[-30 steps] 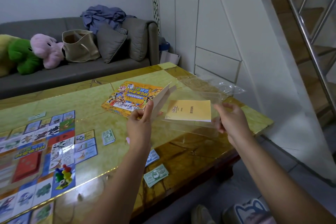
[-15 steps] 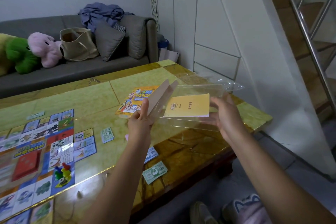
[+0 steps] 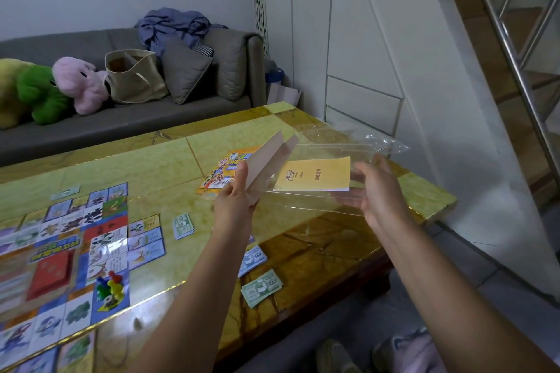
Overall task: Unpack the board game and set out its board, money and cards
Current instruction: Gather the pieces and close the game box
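I hold a clear plastic tray [image 3: 315, 206] in the air above the table's right end. A yellow rules booklet [image 3: 315, 174] lies inside it. My left hand [image 3: 236, 197] grips the tray's left end together with a folded cardboard flap [image 3: 266, 157]. My right hand [image 3: 375, 188] supports the tray's right side with its fingers spread under it. The colourful game box [image 3: 218, 175] lies on the table behind my left hand. The game board [image 3: 69, 239] is laid out at the left, with a red card stack [image 3: 50, 274] and coloured pawns [image 3: 109, 283] on it. Money stacks [image 3: 262, 286] [image 3: 182, 225] lie near the board.
The yellow marble table [image 3: 145, 166] ends at a front edge near my arms and a right corner near the white wall [image 3: 394, 54]. A grey sofa [image 3: 121, 121] with plush toys, a bag and cushions stands behind. A stair rail [image 3: 515, 48] rises at the right.
Both hands have lifted the tray slightly and shifted it left over the game box. My right hand has moved from the tray's edge to under its right side.
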